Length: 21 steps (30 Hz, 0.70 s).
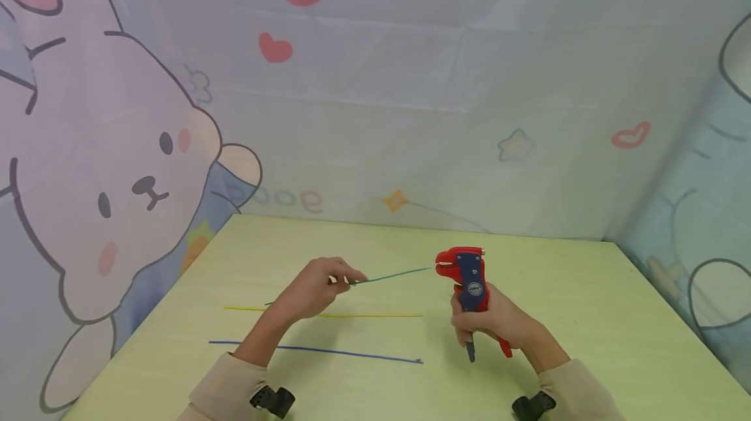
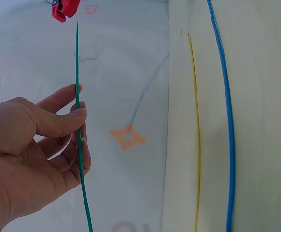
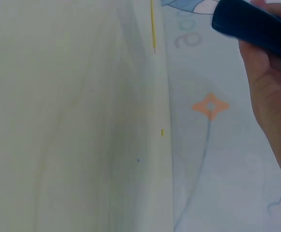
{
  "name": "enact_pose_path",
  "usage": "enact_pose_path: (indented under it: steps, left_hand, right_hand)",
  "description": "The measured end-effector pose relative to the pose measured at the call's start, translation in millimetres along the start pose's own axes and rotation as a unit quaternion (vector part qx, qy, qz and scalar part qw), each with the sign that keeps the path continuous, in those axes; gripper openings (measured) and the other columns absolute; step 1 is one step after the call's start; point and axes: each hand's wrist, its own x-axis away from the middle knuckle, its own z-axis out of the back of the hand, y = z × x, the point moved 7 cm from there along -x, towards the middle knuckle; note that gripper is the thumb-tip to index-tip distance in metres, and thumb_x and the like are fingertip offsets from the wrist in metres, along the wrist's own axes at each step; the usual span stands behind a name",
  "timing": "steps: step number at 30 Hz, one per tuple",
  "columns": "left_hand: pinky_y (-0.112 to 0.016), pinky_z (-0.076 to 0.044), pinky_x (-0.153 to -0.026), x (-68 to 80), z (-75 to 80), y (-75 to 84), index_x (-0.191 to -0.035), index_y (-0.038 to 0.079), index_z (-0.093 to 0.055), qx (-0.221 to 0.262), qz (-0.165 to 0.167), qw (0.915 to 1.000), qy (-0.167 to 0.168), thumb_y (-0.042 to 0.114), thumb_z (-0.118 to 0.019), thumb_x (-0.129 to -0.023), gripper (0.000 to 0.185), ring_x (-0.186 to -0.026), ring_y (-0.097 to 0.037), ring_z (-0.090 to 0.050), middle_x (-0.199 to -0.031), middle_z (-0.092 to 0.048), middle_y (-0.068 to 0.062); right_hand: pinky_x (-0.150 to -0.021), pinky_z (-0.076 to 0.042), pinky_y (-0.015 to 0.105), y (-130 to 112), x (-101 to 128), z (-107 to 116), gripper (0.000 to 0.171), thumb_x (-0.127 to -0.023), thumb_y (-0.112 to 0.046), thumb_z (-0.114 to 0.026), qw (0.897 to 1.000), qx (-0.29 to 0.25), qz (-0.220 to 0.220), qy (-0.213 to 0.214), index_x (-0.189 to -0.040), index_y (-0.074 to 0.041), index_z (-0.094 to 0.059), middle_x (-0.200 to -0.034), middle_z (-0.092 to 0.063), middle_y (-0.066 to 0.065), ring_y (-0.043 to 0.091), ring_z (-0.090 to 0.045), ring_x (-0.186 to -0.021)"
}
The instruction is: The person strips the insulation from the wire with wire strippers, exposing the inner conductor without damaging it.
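The left hand (image 1: 319, 287) pinches a thin, straight green insulated wire (image 1: 390, 275) between thumb and fingers, the other fingers curled loosely behind it. The wire slants up toward the right, held above the counter; its bare tip is near the red jaws of the tool in the other hand, just beside them and not between them.

The right hand (image 1: 493, 320) is wrapped round the grip of a pistol-shaped wire stripper with a red and dark blue body (image 1: 471, 283), held upright with its head pointing left. A narrow gap shows between its red jaws. In the right wrist view only a blurred dark blue end of the tool appears.

Below the left arm, a straight yellow insulated wire (image 1: 369, 316) lies on the pale yellow-green counter (image 1: 557, 290), its right end ending in a bare tip. Nearer the person, a thicker blue insulated wire (image 1: 352, 352) lies roughly alongside it, well apart. Past the yellow wire's bare end lie a tiny yellow scrap (image 3: 162, 132) and a blue speck (image 3: 138, 160).

Beige sleeves (image 1: 225, 382) cover the forearms. Beyond the counter hangs a pale cloth backdrop (image 1: 375, 115) printed with a rabbit, hearts and stars.
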Motion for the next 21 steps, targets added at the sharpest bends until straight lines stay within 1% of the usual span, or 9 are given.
enact_pose_path:
  steps: [2,4,8,11,15,21]
  left_hand:
    - [-0.030,-0.046,-0.067,0.4,-1.4,-2.0,-0.103,0.017,-0.069,-0.004,0.002,1.0000,-0.001,-0.005,-0.054,-0.086,0.032,-0.080,-0.015,-0.055,-0.094,-0.062,0.011]
    - [-0.030,-0.046,-0.067,0.8,-2.6,-3.2,-0.103,0.017,-0.069,-0.010,0.003,0.9999,-0.003,-0.005,-0.054,-0.085,0.032,-0.080,-0.015,-0.056,-0.094,-0.062,0.009]
    - [-0.029,-0.046,-0.066,0.4,-5.2,-5.2,-0.104,0.015,-0.069,-0.022,0.009,0.9997,-0.010,-0.006,-0.054,-0.085,0.031,-0.080,-0.015,-0.056,-0.097,-0.063,0.005]
    - [-0.028,-0.046,-0.065,-0.3,-7.8,-9.5,-0.102,0.016,-0.070,-0.032,0.029,0.9989,-0.016,-0.004,-0.056,-0.086,0.029,-0.079,-0.014,-0.055,-0.095,-0.063,0.006]
    - [-0.029,-0.046,-0.065,-0.7,-12.5,-16.2,-0.097,0.015,-0.071,-0.032,0.048,0.9980,-0.026,-0.004,-0.058,-0.084,0.026,-0.079,-0.014,-0.054,-0.092,-0.063,0.005]
    - [-0.029,-0.047,-0.068,-0.7,-22.2,-23.7,-0.095,0.011,-0.072,-0.035,0.043,0.9969,-0.056,-0.008,-0.058,-0.081,0.028,-0.087,-0.017,-0.057,-0.093,-0.065,0.003]
  right_hand:
    - [-0.068,-0.046,0.055,-0.8,1.0,-0.3,0.007,-0.088,0.011,-0.044,1.000,-0.013,0.004,-0.009,-0.094,0.007,-0.043,-0.074,-0.045,0.027,0.036,-0.052,-0.064]
    - [-0.071,-0.044,0.059,-2.1,1.4,-0.9,0.009,-0.088,0.011,-0.045,1.000,-0.020,0.009,-0.015,-0.096,0.008,-0.042,-0.076,-0.047,0.026,0.037,-0.054,-0.067]
    - [-0.070,-0.044,0.059,-4.8,0.6,-2.2,0.010,-0.087,0.011,-0.047,1.000,-0.017,0.013,-0.019,-0.096,0.009,-0.043,-0.078,-0.049,0.025,0.039,-0.055,-0.069]
    - [-0.070,-0.043,0.060,-6.5,0.5,-2.5,0.011,-0.087,0.011,-0.047,1.000,-0.019,0.015,-0.020,-0.097,0.009,-0.043,-0.080,-0.050,0.026,0.041,-0.055,-0.070]
    - [-0.073,-0.043,0.060,-6.1,1.0,-1.7,0.012,-0.088,0.010,-0.046,0.999,-0.029,0.009,-0.013,-0.099,0.008,-0.042,-0.082,-0.053,0.022,0.037,-0.057,-0.073]
    - [-0.074,-0.044,0.058,-5.7,0.1,-0.4,0.011,-0.089,0.008,-0.045,0.999,-0.045,0.015,-0.011,-0.100,0.006,-0.042,-0.082,-0.053,0.019,0.033,-0.058,-0.075]
